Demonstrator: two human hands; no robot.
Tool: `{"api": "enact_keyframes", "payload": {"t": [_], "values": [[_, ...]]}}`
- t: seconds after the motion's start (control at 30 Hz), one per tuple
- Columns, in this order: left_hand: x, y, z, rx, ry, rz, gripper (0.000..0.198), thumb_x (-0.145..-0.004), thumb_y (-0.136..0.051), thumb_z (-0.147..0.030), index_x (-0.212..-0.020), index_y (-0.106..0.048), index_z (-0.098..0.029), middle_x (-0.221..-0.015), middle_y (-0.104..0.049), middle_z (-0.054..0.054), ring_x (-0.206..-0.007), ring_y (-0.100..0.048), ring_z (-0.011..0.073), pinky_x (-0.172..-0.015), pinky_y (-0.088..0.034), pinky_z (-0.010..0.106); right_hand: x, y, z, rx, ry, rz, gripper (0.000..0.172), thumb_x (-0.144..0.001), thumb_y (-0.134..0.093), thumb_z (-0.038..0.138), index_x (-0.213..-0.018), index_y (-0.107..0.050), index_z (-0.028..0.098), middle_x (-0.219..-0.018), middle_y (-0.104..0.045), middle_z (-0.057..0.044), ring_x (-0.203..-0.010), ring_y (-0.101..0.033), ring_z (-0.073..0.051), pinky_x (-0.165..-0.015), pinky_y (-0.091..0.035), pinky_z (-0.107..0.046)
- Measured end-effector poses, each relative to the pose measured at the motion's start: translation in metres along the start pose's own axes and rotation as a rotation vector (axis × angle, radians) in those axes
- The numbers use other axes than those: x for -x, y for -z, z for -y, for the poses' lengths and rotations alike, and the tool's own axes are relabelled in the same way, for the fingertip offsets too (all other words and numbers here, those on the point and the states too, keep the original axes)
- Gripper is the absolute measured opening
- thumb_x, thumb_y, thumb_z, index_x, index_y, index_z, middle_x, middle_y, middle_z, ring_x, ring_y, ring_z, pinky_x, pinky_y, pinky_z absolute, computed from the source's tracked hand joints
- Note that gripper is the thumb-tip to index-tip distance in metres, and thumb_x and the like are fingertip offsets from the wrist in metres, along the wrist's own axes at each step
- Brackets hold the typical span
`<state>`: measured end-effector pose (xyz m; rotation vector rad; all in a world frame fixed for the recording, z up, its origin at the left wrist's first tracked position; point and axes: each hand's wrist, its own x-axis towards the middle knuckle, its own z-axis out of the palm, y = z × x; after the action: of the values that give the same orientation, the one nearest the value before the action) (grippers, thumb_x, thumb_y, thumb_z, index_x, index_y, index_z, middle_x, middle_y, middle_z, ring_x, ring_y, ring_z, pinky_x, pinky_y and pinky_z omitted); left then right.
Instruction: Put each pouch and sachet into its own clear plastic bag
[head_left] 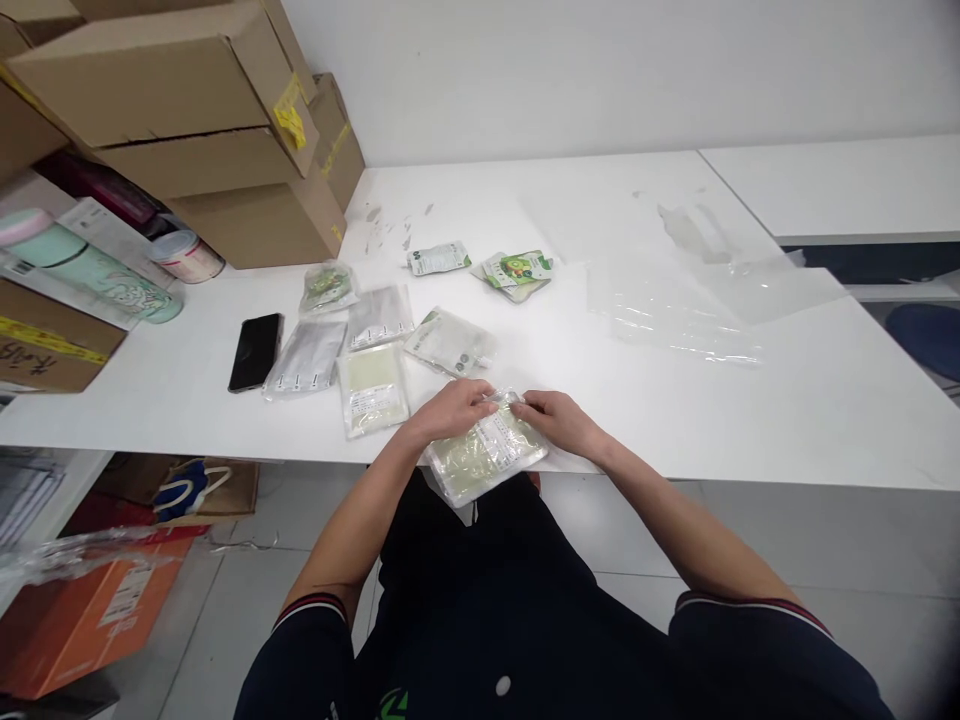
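Observation:
At the table's front edge, a clear plastic packet [480, 458] with pale green contents and a white printed label hangs partly over my lap. My left hand [454, 408] pinches its top edge from the left. From the right, my right hand [556, 418] grips the same edge, close to the other thumb. A similar flat packet [370, 385] lies just left of my hands. Behind it rest a white-and-green pouch [448, 342] and two clear sleeves with grey contents, one nearer [309, 355] and one farther [380, 316].
Farther back lie a small pouch [438, 259], green printed pouches [516, 270] and a bagged green item [328, 287]. A black phone [256, 352] is at left, near a mint bottle [90, 265], a tin [186, 256] and stacked cardboard boxes [172, 100]. Clear plastic film [675, 310] spreads at right.

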<state>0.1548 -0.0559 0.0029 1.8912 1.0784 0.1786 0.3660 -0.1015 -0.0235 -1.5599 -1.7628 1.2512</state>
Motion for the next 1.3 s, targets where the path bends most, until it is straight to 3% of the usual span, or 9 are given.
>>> {"api": "enact_keyframes", "payload": {"t": [0.27,0.47,0.6,0.73,0.83,0.93,1.0,1.17,1.3], "values": [[-0.009,0.016,-0.024,-0.463,-0.062,0.213,0.022,-0.094,-0.046,-0.032,-0.092,-0.063,-0.019,-0.084,-0.066,0.004,-0.078,-0.058,0.0197,-0.066,-0.039,0.030,-0.002,-0.004,-0.005,-0.576,-0.200,0.428,0.032,-0.082,-0.070,0.045,-0.087,-0.056,0.017,-0.050,-0.050,0.007,-0.040,-0.038,-0.005,-0.037,-0.021,-0.019],[0.006,-0.007,-0.029,-0.840,0.013,-0.362,0.032,-0.099,-0.043,-0.030,-0.121,-0.064,-0.023,-0.124,-0.062,0.014,-0.116,-0.052,0.0333,-0.091,-0.042,0.048,-0.010,-0.030,0.007,-0.842,-0.393,0.089,0.008,-0.086,-0.063,0.016,-0.087,-0.055,0.015,-0.056,-0.062,0.002,-0.039,-0.054,-0.007,-0.034,-0.038,-0.015],[0.013,-0.019,-0.002,-0.777,-0.001,-0.348,0.043,-0.102,-0.034,-0.044,-0.140,-0.052,-0.038,-0.148,-0.048,0.008,-0.130,-0.043,0.0379,-0.099,-0.038,0.058,-0.020,-0.035,0.018,-0.933,-0.394,0.154,0.002,-0.091,-0.057,0.012,-0.092,-0.058,0.013,-0.070,-0.069,-0.003,-0.062,-0.070,-0.012,-0.061,-0.059,-0.019],[0.012,-0.023,0.029,-0.726,0.003,-0.298,0.045,-0.103,-0.029,-0.045,-0.141,-0.052,-0.040,-0.152,-0.046,0.003,-0.141,-0.031,0.0383,-0.110,-0.024,0.066,-0.030,-0.003,0.011,-0.507,-0.301,0.341,0.016,-0.093,-0.060,0.030,-0.092,-0.062,0.014,-0.083,-0.073,-0.007,-0.064,-0.070,-0.015,-0.064,-0.059,-0.027],[0.014,-0.022,0.040,-0.737,-0.006,-0.303,0.044,-0.102,-0.031,-0.045,-0.139,-0.054,-0.040,-0.152,-0.046,0.001,-0.142,-0.031,0.0368,-0.112,-0.022,0.066,-0.037,0.054,-0.004,0.089,-0.181,0.008,0.024,-0.096,-0.053,0.034,-0.087,-0.065,0.016,-0.088,-0.073,-0.009,-0.070,-0.069,-0.017,-0.070,-0.056,-0.031],[0.015,-0.020,0.042,-0.759,-0.011,-0.301,0.043,-0.102,-0.032,-0.045,-0.138,-0.055,-0.041,-0.152,-0.047,0.000,-0.142,-0.032,0.0361,-0.112,-0.022,0.066,-0.040,0.114,-0.028,0.563,-0.243,-0.411,0.032,-0.096,-0.051,0.041,-0.110,-0.065,0.015,-0.114,-0.069,-0.016,-0.106,-0.064,-0.029,-0.090,-0.050,-0.042],[0.015,-0.019,0.042,-0.764,-0.012,-0.296,0.042,-0.102,-0.033,-0.045,-0.137,-0.056,-0.042,-0.152,-0.047,0.000,-0.142,-0.032,0.0361,-0.113,-0.022,0.066,-0.039,0.139,-0.047,0.759,-0.343,-0.473,0.053,-0.089,-0.060,0.048,-0.129,-0.055,0.012,-0.132,-0.059,-0.022,-0.124,-0.053,-0.036,-0.096,-0.046,-0.047],[0.014,-0.019,0.038,-0.767,-0.007,-0.287,0.042,-0.101,-0.036,-0.045,-0.137,-0.056,-0.039,-0.152,-0.047,0.003,-0.143,-0.031,0.0382,-0.112,-0.021,0.070,-0.029,0.145,-0.089,0.915,-0.394,-0.352,0.033,-0.094,-0.041,0.021,-0.120,-0.058,0.010,-0.121,-0.062,-0.025,-0.114,-0.058,-0.034,-0.086,-0.049,-0.045],[0.016,-0.015,0.022,-0.697,-0.095,-0.370,0.039,-0.099,-0.042,-0.038,-0.131,-0.063,-0.030,-0.146,-0.053,0.008,-0.142,-0.034,0.0371,-0.114,-0.027,0.065,-0.010,0.143,-0.079,0.802,-0.274,-0.613,0.029,-0.094,-0.039,0.020,-0.110,-0.062,0.013,-0.102,-0.069,-0.020,-0.096,-0.065,-0.030,-0.080,-0.050,-0.042]]}}
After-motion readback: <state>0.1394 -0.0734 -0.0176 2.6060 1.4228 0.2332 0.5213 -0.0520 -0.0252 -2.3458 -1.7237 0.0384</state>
